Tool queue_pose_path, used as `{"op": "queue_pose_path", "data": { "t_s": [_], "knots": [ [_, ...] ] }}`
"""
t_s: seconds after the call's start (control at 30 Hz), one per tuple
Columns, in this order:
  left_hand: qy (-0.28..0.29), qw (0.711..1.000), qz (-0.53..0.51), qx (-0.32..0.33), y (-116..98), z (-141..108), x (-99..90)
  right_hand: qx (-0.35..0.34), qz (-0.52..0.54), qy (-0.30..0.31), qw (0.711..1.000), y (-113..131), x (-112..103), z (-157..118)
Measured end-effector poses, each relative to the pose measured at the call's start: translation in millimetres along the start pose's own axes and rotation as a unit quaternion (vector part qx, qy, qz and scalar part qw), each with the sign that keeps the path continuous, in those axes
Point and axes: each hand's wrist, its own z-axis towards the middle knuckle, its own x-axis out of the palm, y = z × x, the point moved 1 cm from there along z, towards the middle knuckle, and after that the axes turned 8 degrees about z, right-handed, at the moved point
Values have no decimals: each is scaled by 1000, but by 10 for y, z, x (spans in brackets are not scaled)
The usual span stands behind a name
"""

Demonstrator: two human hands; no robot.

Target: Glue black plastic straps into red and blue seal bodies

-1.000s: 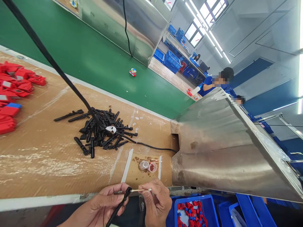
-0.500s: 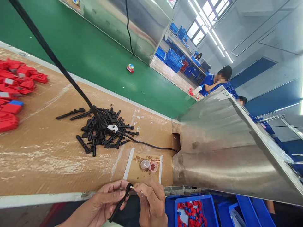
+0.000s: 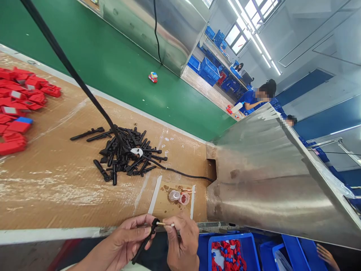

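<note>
My left hand holds a black plastic part between thumb and fingers, tilted, just past the table's front edge. A thin cotton swab is pinched in my right hand, its far tip at the upper end of the black part. Beyond my hands, a small cup of reddish liquid and a clear cup stand on a stained cardboard patch. A pile of similar black parts lies further back on the cardboard-covered table.
Red parts are heaped at the left. A black cable crosses above the table. A metal panel rises at the right, with a blue bin below. A small toy sits on the green belt. People sit beyond.
My right hand has drawn slightly away from the black part, so more of the swab shows. Another person's hand has come into view at the lower right. The view has shifted slightly.
</note>
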Motion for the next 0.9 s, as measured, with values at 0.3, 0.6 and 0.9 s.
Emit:
{"op": "queue_pose_path", "data": {
  "t_s": [0.3, 0.6, 0.9],
  "knots": [
    [4, 1000, 7, -6, 41, 36, -25, 69, 37, -61, 995, -55, -12, -61],
    [29, 999, -9, 9, 162, 135, -155, 72, 48, -21, 996, -94, 1, -108],
    [42, 998, -51, -7, 248, 235, -286, 104, 8, -105, 989, -395, -275, 60]
  ]
}}
